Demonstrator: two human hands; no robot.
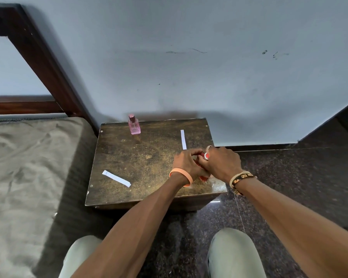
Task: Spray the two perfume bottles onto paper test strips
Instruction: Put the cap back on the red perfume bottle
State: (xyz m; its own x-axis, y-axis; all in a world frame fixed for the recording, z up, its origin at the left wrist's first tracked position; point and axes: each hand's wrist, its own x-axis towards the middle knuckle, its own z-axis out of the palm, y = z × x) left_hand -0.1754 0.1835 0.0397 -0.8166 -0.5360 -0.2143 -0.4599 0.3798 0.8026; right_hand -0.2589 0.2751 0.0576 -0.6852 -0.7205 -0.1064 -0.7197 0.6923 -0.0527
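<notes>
Both hands meet over the right front part of a small dark wooden table point(145, 157). My left hand point(186, 161) and my right hand point(221, 161) are wrapped round a red perfume bottle point(203, 178); only red bits show between the fingers and below the palms. A pink perfume bottle point(134, 125) with its cap on stands upright at the table's back edge, apart from both hands. One white paper strip point(116, 178) lies at the front left. A second strip point(183, 139) lies just beyond my hands.
The table stands against a pale blue wall. A bed with a grey-brown sheet point(28, 167) and a dark wooden frame point(48, 63) is close on the left. Dark speckled stone floor point(289, 177) spreads to the right. My knees point(233, 253) are below the table's front edge.
</notes>
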